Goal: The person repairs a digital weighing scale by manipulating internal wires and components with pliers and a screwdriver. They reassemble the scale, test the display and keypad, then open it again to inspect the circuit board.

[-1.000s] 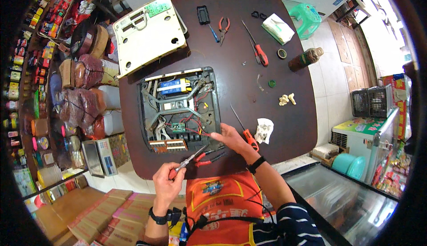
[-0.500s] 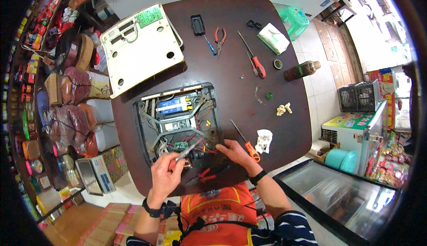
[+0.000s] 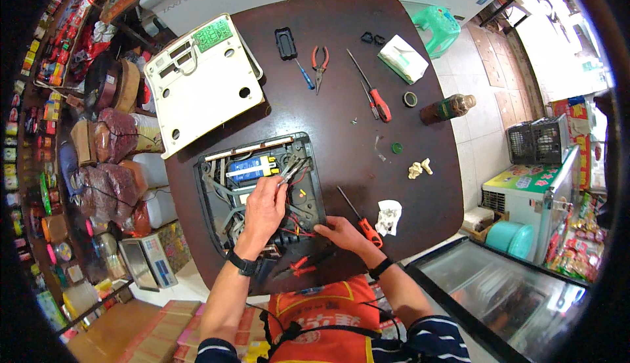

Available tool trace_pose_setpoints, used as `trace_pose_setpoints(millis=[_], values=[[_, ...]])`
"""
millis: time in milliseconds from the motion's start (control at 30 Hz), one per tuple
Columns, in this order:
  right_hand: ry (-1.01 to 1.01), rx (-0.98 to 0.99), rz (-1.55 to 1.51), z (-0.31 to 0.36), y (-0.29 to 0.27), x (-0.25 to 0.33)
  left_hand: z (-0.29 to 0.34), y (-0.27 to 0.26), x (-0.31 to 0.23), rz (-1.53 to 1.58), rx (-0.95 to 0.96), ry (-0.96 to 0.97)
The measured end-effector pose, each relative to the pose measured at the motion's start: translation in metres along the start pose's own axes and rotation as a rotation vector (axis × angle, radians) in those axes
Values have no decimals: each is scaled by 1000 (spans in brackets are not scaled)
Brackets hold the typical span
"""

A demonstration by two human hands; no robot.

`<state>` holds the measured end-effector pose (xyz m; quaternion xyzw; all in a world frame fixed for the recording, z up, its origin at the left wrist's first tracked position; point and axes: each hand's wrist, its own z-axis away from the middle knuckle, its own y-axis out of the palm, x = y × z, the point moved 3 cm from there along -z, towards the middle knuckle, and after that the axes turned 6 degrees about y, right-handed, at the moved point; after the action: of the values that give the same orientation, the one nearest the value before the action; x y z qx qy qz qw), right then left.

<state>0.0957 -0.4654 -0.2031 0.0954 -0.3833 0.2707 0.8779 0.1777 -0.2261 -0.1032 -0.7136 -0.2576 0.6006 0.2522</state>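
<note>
The opened black base of a device (image 3: 203, 195) lies on the dark table, with a metal cross-frame, loose wires and a blue battery (image 3: 247, 168) inside. My left hand (image 3: 266, 205) is above its middle, fingers closed round a slim silver tool whose metal end (image 3: 293, 169) points to the far right corner; its exact kind is unclear. My right hand (image 3: 344, 233) grips the base's near right edge, thumb and fingers closed on the rim. Red-handled pliers (image 3: 303, 266) lie just in front of the base. Right of my right hand lies an orange-handled screwdriver (image 3: 369, 232).
A cream cover with a green circuit board (image 3: 211, 35) rests at the far left. Further off are a blue screwdriver (image 3: 304, 74), pliers (image 3: 319, 67), a red-handled screwdriver (image 3: 380, 105), a tissue pack (image 3: 403, 60) and a brown bottle (image 3: 448, 107). Crumpled tissue (image 3: 389, 217) lies at right.
My left hand has moved away from me and right, carrying the silver tool from the base's near side toward its far right corner. My right hand stays at the near right edge.
</note>
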Motion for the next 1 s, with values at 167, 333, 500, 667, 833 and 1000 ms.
trace_pose_setpoints(millis=[167,333,500,667,833,1000], values=[[-36,18,-95,-6,2,-8,8,-16,-1,68,-19,-88],[-7,4,-61,-5,1,-13,35,-44,-1,99,-112,-200],[26,28,-121,0,1,-14,82,-72,10,198,-163,-311],[176,40,108,6,-7,-19,138,-96,31,130,-212,-258],[33,118,-61,4,-5,-10,187,-103,71,119,-374,-194],[39,59,-42,12,-3,-10,208,-106,86,200,-372,-314]])
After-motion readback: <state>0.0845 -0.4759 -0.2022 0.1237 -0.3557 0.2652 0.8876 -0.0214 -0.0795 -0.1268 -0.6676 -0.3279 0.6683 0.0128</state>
